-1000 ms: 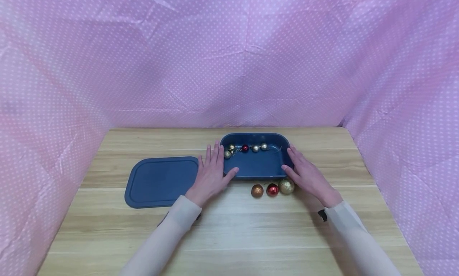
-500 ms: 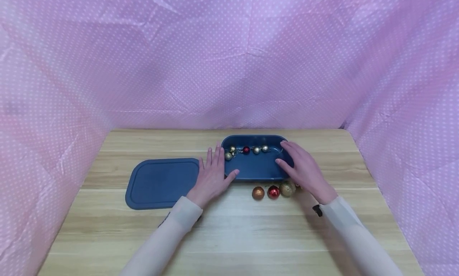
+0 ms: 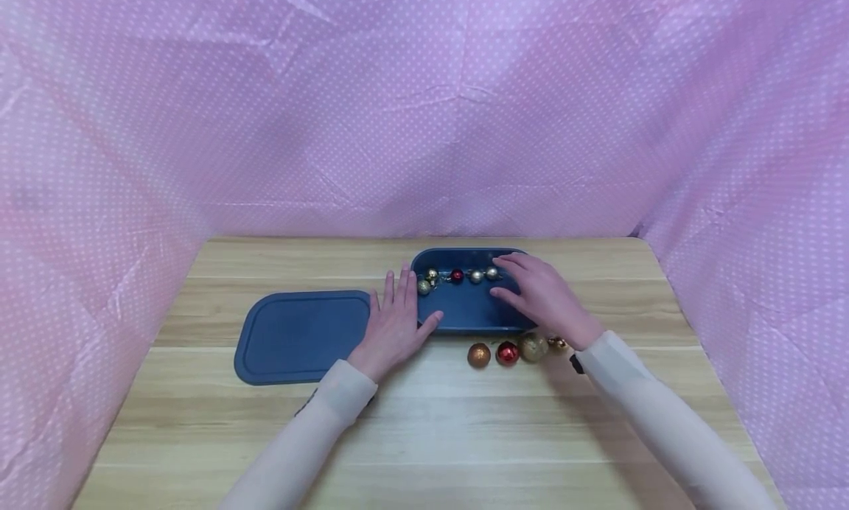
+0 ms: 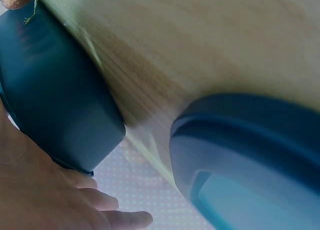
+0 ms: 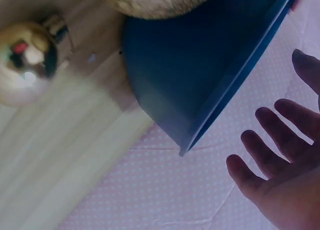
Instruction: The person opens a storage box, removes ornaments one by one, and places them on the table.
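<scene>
A dark blue rectangular box [image 3: 464, 309] stands without its cover near the back of the table. Inside it, small Christmas baubles lie along the far wall: gold ones, a red bauble [image 3: 457, 276] and pale gold ones [image 3: 475, 276]. My left hand [image 3: 393, 327] rests against the box's left side, fingers straight and thumb at the near corner. Over the box's right end hovers my right hand [image 3: 547, 296], holding nothing, its thumb and fingers apart near the pale gold baubles. In the right wrist view the right hand [image 5: 285, 165] shows spread, relaxed fingers above the rim.
A flat blue lid [image 3: 301, 338] lies left of the box. Along the box's near side sit an orange bauble [image 3: 479, 355], a larger red bauble [image 3: 507, 353], a glittery gold bauble [image 3: 533, 346] and a shiny gold one [image 3: 557, 343]. Pink dotted cloth [image 3: 424, 127] surrounds the table.
My right hand has left the box's right side and moved left over its interior, uncovering the shiny gold bauble in front. The left hand stays in place against the box.
</scene>
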Action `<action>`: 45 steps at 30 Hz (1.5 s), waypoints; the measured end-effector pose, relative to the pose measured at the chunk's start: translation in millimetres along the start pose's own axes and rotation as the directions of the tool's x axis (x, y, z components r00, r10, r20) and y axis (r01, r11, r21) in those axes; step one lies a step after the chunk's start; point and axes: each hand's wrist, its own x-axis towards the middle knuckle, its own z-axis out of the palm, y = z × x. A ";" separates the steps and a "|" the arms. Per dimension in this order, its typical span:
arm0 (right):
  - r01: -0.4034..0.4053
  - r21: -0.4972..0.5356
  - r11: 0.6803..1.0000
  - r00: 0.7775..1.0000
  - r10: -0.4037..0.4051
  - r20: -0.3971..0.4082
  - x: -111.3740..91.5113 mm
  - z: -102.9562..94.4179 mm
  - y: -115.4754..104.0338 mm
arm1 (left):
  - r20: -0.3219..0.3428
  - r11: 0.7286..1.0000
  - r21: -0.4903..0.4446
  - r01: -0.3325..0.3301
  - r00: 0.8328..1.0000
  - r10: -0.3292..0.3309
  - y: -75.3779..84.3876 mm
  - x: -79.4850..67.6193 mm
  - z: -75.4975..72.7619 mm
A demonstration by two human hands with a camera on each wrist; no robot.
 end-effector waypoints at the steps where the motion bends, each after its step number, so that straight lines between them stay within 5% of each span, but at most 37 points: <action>1: 0.007 -0.009 1.000 1.000 -0.007 0.016 2.9 0.1 -0.6 | 0.000 1.000 0.001 0.000 1.000 0.000 -0.1 0.0 -0.2; 12: 0.000 0.008 1.000 0.991 -0.001 0.136 23.0 14.5 8.3 | -0.007 1.000 0.023 0.000 1.000 0.000 0.9 -0.4 -0.5; 26: -0.171 0.071 0.983 0.961 0.150 0.231 35.5 26.6 24.4 | -0.006 1.000 0.012 0.007 1.000 -0.007 2.7 0.2 -1.7; 45: -0.203 0.089 0.975 0.959 0.179 0.221 38.0 41.6 29.2 | -0.013 1.000 0.009 0.008 1.000 -0.008 2.9 -1.9 0.6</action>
